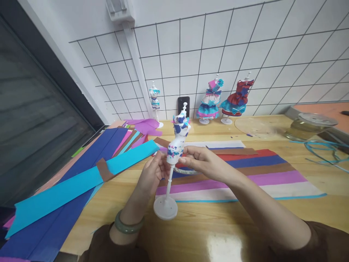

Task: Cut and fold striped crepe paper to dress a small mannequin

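A small white mannequin (177, 142) on a stand is held a little tilted in front of me, with bits of blue, pink and turquoise stuck to its bust and hips. My left hand (154, 169) grips it from the left at the hips, fingers curled behind. On the other side my right hand (200, 160) pinches the hip with thumb and fingers. The round white base (165, 208) hangs toward me; whether it touches the table is unclear. Behind the hands, a roll of printed tape (188, 171) is partly hidden.
Coloured paper strips (272, 178) lie under and right of my hands. Left are a turquoise strip (62, 183) and dark blue strips (35, 233). Two dressed mannequins (209, 102), a bare-looking one (155, 98) and a phone (183, 103) stand by the wall. Clear tape (308, 127) sits right.
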### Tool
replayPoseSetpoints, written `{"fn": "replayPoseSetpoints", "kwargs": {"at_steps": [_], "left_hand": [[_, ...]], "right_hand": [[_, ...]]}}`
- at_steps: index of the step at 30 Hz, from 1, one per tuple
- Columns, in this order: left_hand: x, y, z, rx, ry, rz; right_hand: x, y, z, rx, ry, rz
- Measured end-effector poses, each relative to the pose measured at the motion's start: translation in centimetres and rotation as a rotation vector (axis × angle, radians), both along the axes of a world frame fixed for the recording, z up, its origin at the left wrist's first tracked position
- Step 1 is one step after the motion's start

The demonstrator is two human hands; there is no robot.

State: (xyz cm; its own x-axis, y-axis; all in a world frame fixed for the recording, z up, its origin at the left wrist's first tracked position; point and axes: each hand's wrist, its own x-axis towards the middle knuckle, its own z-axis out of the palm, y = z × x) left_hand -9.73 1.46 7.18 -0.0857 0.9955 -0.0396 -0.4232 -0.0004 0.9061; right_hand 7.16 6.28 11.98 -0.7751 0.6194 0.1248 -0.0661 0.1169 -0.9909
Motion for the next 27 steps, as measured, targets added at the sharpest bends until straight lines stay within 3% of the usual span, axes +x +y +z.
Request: {"fn": "replayPoseSetpoints", "kwargs": {"at_steps": [7, 13, 19, 24, 27], "left_hand": [[-0.7, 0.3, 0.1, 0.056, -0.111, 0.07], [-0.8, -0.4, 1.1, 0.106, -0.098, 0.18], [0.0, -1.6, 0.9, 0.161, 0.025, 0.018], [0.9, -2.3, 0.8, 0.243, 0.388, -0.194], [1.5, -2.3, 0.9, 0.338, 0.592, -0.246]], "right_hand": [[-0.4, 0.1, -0.6, 0.002, -0.072, -0.02], [-0.4, 1.4, -1.7, 0.093, -0.244, -0.231], [-0.6, 1.8, -2.6, 0.1, -0.296, -0.301], [-0.9, 1.4, -2.5, 0.041, -0.271, -0.258], [-0.9, 1.2, -2.4, -0.035, -0.238, -0.21]]}}
